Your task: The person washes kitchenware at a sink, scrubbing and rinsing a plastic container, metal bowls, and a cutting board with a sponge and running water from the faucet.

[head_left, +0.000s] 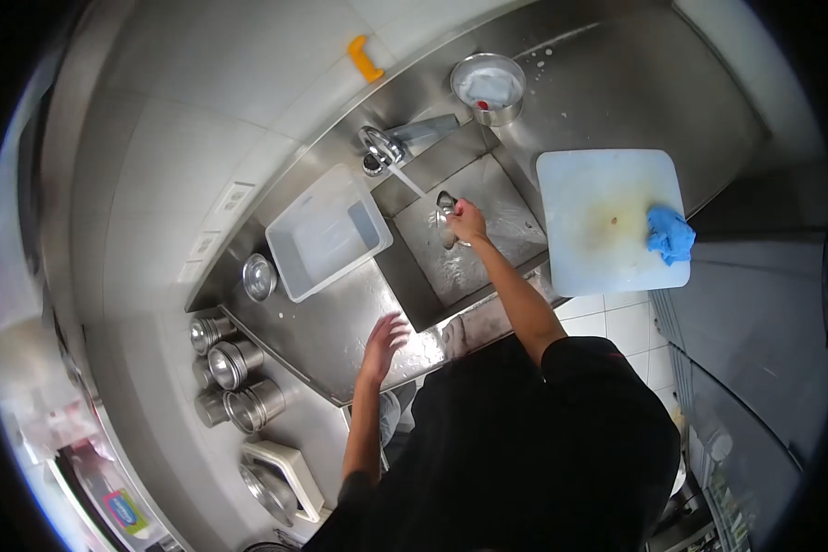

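At a steel sink point(469, 262) — tiled wall, wet counter point(327, 336)

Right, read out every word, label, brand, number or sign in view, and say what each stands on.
No text can be read here.
Colorful package, lower left: light marks on a blue patch, too blurred to read.
Wall plates: any markings are too small to make out.
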A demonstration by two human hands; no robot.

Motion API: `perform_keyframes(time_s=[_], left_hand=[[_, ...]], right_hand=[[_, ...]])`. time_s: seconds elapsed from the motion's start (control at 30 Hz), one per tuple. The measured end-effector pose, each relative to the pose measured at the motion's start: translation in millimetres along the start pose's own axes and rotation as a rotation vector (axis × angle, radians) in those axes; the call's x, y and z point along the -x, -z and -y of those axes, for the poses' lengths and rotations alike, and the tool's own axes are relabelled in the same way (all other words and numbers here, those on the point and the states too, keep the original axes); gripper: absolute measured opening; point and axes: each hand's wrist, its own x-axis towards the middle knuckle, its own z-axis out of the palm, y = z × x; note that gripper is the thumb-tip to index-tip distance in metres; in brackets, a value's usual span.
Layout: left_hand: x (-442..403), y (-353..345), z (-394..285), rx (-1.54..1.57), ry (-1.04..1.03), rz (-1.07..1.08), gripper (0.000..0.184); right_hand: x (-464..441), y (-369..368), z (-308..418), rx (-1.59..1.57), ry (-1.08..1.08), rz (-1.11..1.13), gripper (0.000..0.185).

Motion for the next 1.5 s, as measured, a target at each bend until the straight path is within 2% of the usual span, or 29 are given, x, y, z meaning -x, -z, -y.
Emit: perform_keyframes(time_s=[0.03, 0.1, 0.17, 0.23, 0.33, 0.4, 0.43, 0.47, 0.5, 0.57, 0.63, 0.7, 0.77, 0.8, 0.83, 0.9, 0.97, 1.0, 1.1, 1.13, 1.2, 1.3, 1.37, 1.43, 1.5], left_hand=[[-31.3, -9.0, 0.9, -0.066, 0.044, 0.046, 0.049], [-88.6, -37.8, -0.7, -0.092, 0.142, -0.002, 0.054], [-133.2, -69.0, -11.2, 0.076, 0.254, -0.005, 0.057], [-171.3, -86.6, -16.0, 0.305, 0.197, 0.084, 0.059], [-259.9, -70.8, 21.4, 0.251, 0.131, 0.215, 0.049], [-275.0, -78.8, 21.7, 0.093, 0.101, 0.057, 0.053], [-281.5, -82.6, 19.3, 0.022, 0.093, -0.033, 0.056], [-274.7, -87.7, 13.4, -0.037, -0.055, -0.066, 0.057], [-261.8, -95.2, 5.1, -0.101, -0.195, -0.110, 0.059], [-249.7, -101.2, -14.5, -0.390, -0.233, -0.129, 0.068], [-217.2, -117.7, -52.4, -0.664, -0.062, -0.209, 0.073], [-214.2, -124.3, -48.2, -0.669, 0.076, -0.165, 0.069], [-192.3, -127.4, -45.1, -1.166, -0.106, -0.098, 0.064], [-221.4, -119.5, -7.9, -1.363, -0.403, -0.144, 0.063], [-249.7, -107.5, 29.9, -1.556, -0.700, -0.195, 0.061], [-198.3, -105.7, 13.5, -1.736, -0.878, -0.194, 0.058], [-144.6, -87.6, -14.2, -1.819, -1.026, -0.095, 0.055], [-125.4, -75.2, -19.2, -1.859, -1.100, -0.034, 0.054], [-95.8, -38.1, -14.5, -1.795, -1.228, 0.003, 0.053], [-83.9, -25.1, -12.1, -1.687, -1.200, -0.032, 0.053], [-58.9, 3.4, -8.7, -1.472, -1.153, -0.087, 0.053], [-11.5, 44.8, -24.9, -0.987, -0.659, -0.136, 0.061], [2.5, 85.1, -13.8, -1.181, -0.805, -0.438, 0.059], [21.0, 115.9, -12.6, -0.733, -0.870, -0.752, 0.054], [7.4, 163.2, 2.0, -0.184, -0.776, -0.898, 0.046]], right_hand=[[-0.2, 10.9, 11.6, -0.001, 0.028, -0.022, 0.021], [1.5, 32.1, 29.0, -0.179, 0.009, 0.009, 0.021], [4.7, 46.3, 36.8, -0.344, 0.026, 0.033, 0.021], [15.1, 61.1, 37.4, -0.481, -0.034, 0.089, 0.020], [23.2, 77.5, 16.8, -0.602, -0.125, 0.297, 0.018], [20.4, 86.3, -9.2, -0.105, 0.024, 0.148, 0.018], [33.0, 94.9, 2.0, 0.114, 0.244, -0.065, 0.020], [43.1, 100.6, 17.1, 0.309, 0.471, -0.281, 0.023], [39.9, 102.0, 25.8, 0.275, 0.490, -0.211, 0.025], [27.4, 102.1, 36.9, 0.213, 0.503, -0.070, 0.028], [14.3, 88.3, 60.7, -0.025, 0.377, 0.273, 0.028], [10.9, 69.3, 100.1, -0.232, 0.189, 0.554, 0.030], [-0.8, 50.0, 112.9, -0.388, 0.023, 0.655, 0.033], [-11.2, 40.6, 117.6, -0.460, -0.064, 0.706, 0.034], [-24.1, 32.1, 114.4, -0.415, -0.054, 0.684, 0.034], [-44.7, 22.2, 108.4, -0.466, -0.126, 0.652, 0.029], [-79.8, 10.8, 87.2, -0.456, -0.121, 0.646, 0.028], [-86.5, 9.7, 83.5, -0.418, -0.099, 0.629, 0.021], [-87.3, 9.7, 65.6, -0.345, 0.025, 0.644, 0.015], [-84.6, 10.7, 58.5, -0.330, 0.076, 0.656, 0.016], [-72.4, 11.7, 42.1, -0.287, -0.027, 0.657, 0.014], [-46.0, 11.6, 9.7, -0.163, -0.201, 0.616, 0.013], [-27.3, 14.2, -13.4, -0.261, -0.316, 0.659, 0.014], [11.0, 21.7, -8.4, -0.272, -0.324, 0.626, 0.016], [31.1, 24.7, -9.5, -0.309, -0.349, 0.596, 0.016]])
